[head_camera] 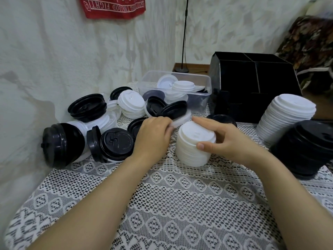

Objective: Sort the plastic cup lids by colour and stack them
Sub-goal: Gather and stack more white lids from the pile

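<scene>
Left hand (pixel 153 136) pinches one lid (pixel 182 120), right hand (pixel 228 141) grips a short stack (pixel 192 154); tall stack (pixel 284 121) and black stack (pixel 306 150) at surface's (pixel 180 204) right edge.

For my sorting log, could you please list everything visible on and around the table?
small white lid stack: one, white, table centre
single white lid: one, white, behind that stack
tall white lid stack: one, white, right
black lid stack: one, black, right front
loose lids: many, black and white, left heap
tub: one, clear, rear, lids inside
organiser: one, black, rear right
tablecloth: one, white lace, covering table
red cloth: one, red, wall
left grip: one, bare hand, pinches single white lid
right grip: one, bare hand, holds small white lid stack
</scene>
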### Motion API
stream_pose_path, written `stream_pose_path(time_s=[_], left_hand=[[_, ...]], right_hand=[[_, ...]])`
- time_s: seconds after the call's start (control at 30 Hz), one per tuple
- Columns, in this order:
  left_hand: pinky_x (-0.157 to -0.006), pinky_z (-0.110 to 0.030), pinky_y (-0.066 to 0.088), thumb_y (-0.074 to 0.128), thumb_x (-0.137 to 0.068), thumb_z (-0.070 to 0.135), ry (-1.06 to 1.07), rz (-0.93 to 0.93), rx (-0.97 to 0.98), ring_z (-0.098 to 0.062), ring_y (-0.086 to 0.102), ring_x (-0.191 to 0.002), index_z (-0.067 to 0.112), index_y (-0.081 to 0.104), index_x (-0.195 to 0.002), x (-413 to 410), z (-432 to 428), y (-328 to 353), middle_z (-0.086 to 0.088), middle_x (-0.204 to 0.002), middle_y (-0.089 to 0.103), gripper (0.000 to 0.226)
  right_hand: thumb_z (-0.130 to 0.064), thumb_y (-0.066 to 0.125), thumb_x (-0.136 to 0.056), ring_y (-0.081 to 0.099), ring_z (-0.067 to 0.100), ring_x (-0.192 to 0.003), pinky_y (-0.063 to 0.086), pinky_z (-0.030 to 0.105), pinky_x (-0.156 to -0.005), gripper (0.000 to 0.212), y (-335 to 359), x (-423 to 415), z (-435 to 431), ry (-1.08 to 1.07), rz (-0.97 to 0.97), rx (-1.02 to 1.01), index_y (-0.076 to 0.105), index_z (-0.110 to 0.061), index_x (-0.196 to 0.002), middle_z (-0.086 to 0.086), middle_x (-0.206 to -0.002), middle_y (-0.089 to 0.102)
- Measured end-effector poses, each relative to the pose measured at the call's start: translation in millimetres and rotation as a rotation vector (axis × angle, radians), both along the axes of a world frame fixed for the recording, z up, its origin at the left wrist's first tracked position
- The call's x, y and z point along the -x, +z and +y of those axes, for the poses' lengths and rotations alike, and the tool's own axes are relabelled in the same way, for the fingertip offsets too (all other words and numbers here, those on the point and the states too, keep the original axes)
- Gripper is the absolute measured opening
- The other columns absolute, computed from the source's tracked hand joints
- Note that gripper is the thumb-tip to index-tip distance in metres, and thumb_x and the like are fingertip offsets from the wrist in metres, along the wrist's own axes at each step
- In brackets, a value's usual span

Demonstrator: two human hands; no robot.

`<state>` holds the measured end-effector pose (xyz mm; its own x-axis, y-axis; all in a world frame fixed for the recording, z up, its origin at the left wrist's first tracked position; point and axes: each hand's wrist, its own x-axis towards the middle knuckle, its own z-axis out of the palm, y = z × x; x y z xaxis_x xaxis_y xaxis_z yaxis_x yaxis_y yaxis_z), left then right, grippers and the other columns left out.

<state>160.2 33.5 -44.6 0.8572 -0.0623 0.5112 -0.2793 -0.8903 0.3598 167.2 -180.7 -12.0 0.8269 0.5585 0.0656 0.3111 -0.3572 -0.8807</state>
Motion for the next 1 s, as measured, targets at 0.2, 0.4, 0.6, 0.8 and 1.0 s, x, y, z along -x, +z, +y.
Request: stream_pose_path(time_s=[0.2, 0.4, 0.6, 0.8, 1.0], left_hand=[[-0.068, -0.034, 0.049, 0.052, -0.098, 0.015, 0.070, 0.031, 0.551, -0.015, 0.062, -0.079, 0.018, 0.060, -0.097, 6, -4, 11, 0.004, -0.086, 0.067, 0.009], [-0.074, -0.020, 0.056, 0.056, -0.094, 0.004, -0.064, 0.152, 1.276, -0.013, 0.067, -0.087, 0.016, 0.059, -0.103, 11, -10, 26, -0.001, -0.095, 0.071, 0.016], [-0.079, -0.029, 0.058, 0.055, -0.092, 0.001, -0.238, 0.263, 1.608, -0.017, 0.070, -0.084, 0.011, 0.058, -0.110, 16, -9, 34, -0.005, -0.091, 0.072, 0.020], [-0.076, -0.028, 0.059, 0.061, -0.080, 0.009, -0.399, 0.308, 1.595, -0.020, 0.071, -0.085, 0.009, 0.059, -0.114, 24, -12, 39, -0.008, -0.098, 0.073, 0.034], [-0.076, -0.029, 0.059, 0.066, -0.080, 0.009, -0.533, 0.357, 1.519, -0.021, 0.070, -0.085, 0.004, 0.059, -0.119, 29, -14, 37, -0.015, -0.103, 0.070, 0.040]], right_hand=[[-0.049, 0.075, -0.062, 0.040, -0.007, -0.131, 0.035, 0.026, -0.114, 0.083, 0, 0, -1, 0.002, -0.005, 0.016, 0.047, -0.037, -0.140, -0.029, -0.143, 0.040], [-0.050, 0.075, -0.062, 0.042, -0.007, -0.130, 0.037, 0.027, -0.112, 0.082, 0, 0, -1, 0.007, -0.008, 0.009, 0.047, -0.038, -0.139, -0.029, -0.143, 0.040], [-0.048, 0.075, -0.063, 0.046, -0.005, -0.127, 0.040, 0.028, -0.110, 0.078, 0, 0, 0, 0.009, -0.023, 0.000, 0.048, -0.041, -0.136, -0.027, -0.140, 0.044], [-0.053, 0.076, -0.074, 0.039, -0.002, -0.135, 0.037, 0.033, -0.113, 0.084, -2, -2, 5, -0.046, -0.122, -0.143, 0.032, -0.041, -0.145, -0.022, -0.146, 0.042], [-0.037, 0.084, -0.070, 0.036, 0.001, -0.138, 0.035, 0.032, -0.115, 0.089, 1, 4, 13, -0.137, -0.391, -0.228, 0.032, -0.034, -0.143, -0.010, -0.149, 0.039]])
